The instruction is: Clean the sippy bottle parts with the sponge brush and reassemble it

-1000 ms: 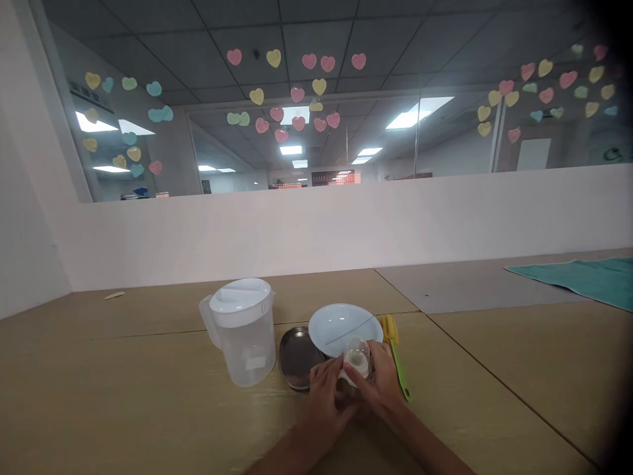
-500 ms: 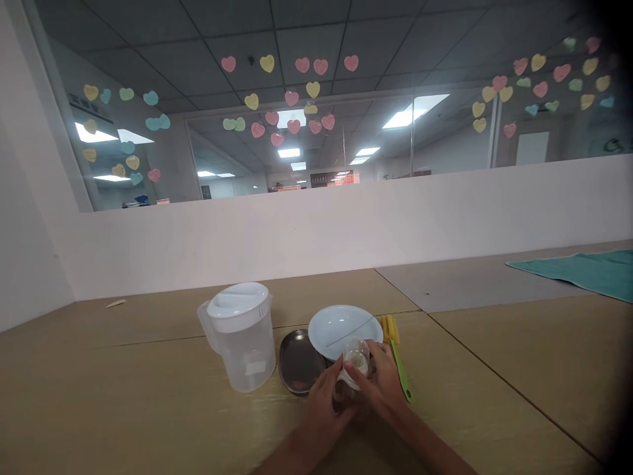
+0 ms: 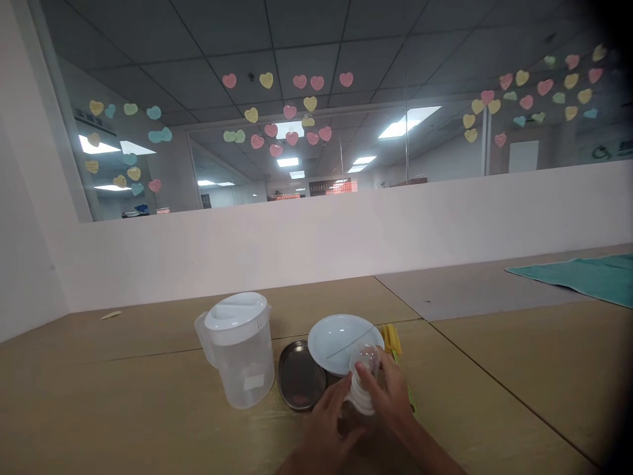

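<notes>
A small clear bottle with a white collar (image 3: pixel 362 396) and a clear domed cap (image 3: pixel 366 357) is between my hands, in front of the bowl. My left hand (image 3: pixel 329 422) wraps the lower part of the bottle from the left. My right hand (image 3: pixel 391 390) has its thumb and fingers closed round the clear cap. The white bowl (image 3: pixel 341 340) stands just behind, with a thin straight stick or line across it. At its left lies a dark metal tray (image 3: pixel 301 377). The bottle's lower body is mostly hidden by my hands.
A lidded translucent pitcher (image 3: pixel 242 359) stands left of the metal tray. A yellow brush (image 3: pixel 391 339) with a green handle lies right of the bowl, partly behind my right hand. A teal cloth (image 3: pixel 588 274) is at the far right. A white wall and window rise behind the table (image 3: pixel 148 396).
The clear cap is now tilted and sits farther up and right from the collar, with my right hand round it. The view has tipped slightly upward.
</notes>
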Demonstrator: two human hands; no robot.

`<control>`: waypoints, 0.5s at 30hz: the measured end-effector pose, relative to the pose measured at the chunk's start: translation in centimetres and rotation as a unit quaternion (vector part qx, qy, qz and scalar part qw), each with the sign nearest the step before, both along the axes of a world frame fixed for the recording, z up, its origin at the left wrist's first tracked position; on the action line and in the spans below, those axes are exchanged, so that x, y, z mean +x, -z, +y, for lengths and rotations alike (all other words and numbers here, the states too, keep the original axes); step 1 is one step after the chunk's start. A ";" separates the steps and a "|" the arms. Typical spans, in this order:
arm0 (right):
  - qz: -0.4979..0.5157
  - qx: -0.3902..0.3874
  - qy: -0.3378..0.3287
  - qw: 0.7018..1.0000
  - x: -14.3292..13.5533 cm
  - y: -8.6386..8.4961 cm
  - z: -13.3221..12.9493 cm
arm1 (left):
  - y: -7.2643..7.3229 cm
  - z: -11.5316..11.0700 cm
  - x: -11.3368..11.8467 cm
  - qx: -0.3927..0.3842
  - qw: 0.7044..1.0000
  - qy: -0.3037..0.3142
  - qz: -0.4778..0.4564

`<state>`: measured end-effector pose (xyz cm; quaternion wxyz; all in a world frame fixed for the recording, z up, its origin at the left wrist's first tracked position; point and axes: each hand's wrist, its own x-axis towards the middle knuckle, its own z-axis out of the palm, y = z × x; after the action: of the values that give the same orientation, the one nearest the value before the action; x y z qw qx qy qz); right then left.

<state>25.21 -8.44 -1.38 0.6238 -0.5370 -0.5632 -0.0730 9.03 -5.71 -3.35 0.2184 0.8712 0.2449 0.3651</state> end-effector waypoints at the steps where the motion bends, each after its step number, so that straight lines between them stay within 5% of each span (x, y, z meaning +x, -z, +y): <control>1: 0.003 -0.007 -0.013 1.000 0.1 0.0 0.0 | 0.1 0.0 0.0 0.000 1.000 0.000 -0.004; 15: 0.154 0.056 -0.029 0.986 -0.3 -0.1 -0.1 | 0.3 0.1 0.0 -0.032 0.999 -0.017 -0.027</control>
<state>24.95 -8.56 -1.26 0.7337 -0.4897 -0.4710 -0.0026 9.03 -5.61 -3.64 0.2462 0.8493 0.2654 0.3842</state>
